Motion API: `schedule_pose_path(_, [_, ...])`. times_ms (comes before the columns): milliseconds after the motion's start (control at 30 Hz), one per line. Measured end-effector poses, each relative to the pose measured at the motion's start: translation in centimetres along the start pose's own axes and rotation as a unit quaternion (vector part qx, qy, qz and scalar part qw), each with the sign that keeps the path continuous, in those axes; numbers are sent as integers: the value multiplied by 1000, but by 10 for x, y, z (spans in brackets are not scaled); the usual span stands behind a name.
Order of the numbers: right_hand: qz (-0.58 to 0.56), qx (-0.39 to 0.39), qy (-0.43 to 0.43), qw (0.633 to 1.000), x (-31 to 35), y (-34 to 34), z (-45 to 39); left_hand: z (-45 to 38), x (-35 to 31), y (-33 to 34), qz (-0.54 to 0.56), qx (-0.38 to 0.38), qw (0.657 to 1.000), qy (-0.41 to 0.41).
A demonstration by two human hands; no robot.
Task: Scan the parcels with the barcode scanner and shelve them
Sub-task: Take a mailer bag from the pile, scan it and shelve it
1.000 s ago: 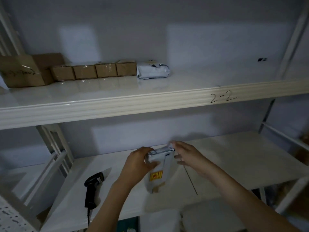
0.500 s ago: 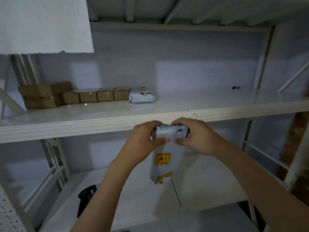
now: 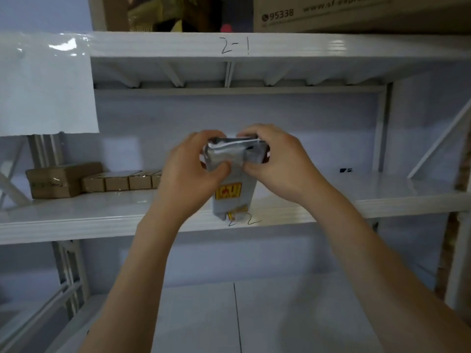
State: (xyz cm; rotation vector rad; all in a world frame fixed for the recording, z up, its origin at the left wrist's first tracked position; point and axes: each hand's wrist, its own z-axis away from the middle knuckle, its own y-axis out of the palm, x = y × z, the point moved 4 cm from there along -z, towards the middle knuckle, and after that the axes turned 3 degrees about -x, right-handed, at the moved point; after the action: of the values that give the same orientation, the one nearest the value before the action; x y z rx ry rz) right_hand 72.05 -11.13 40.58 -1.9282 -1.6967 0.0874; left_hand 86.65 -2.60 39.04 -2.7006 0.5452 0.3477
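A grey plastic mailer parcel [image 3: 233,186] with yellow warning stickers hangs upright in front of the middle shelf [image 3: 356,202], whose edge is marked 2-2. My left hand [image 3: 190,169] grips its folded top from the left. My right hand [image 3: 277,161] pinches the same top from the right. On that shelf's left part stand a brown carton [image 3: 58,178] and a row of small brown boxes [image 3: 122,180]. The barcode scanner is out of view.
The upper shelf's edge [image 3: 331,47] is marked 2-1 and carries large cartons [image 3: 318,11]. A white sheet [image 3: 46,82] hangs at the upper left. The lower shelf [image 3: 254,314] lies under my forearms. White uprights and braces [image 3: 382,128] frame the right side.
Both hands have lifted the mailer from the lower shelf up to the level of the 2-2 shelf. My view has tilted upward, and the scanner has dropped out of sight.
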Motion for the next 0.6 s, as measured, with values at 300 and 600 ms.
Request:
schedule_pose_path(300, [68, 16, 2, 998, -102, 55, -1, -1, 59, 102, -78, 38, 996, 19])
schedule_pose_path(600, [128, 202, 73, 968, -164, 128, -21, -13, 146, 146, -233, 251, 935, -86])
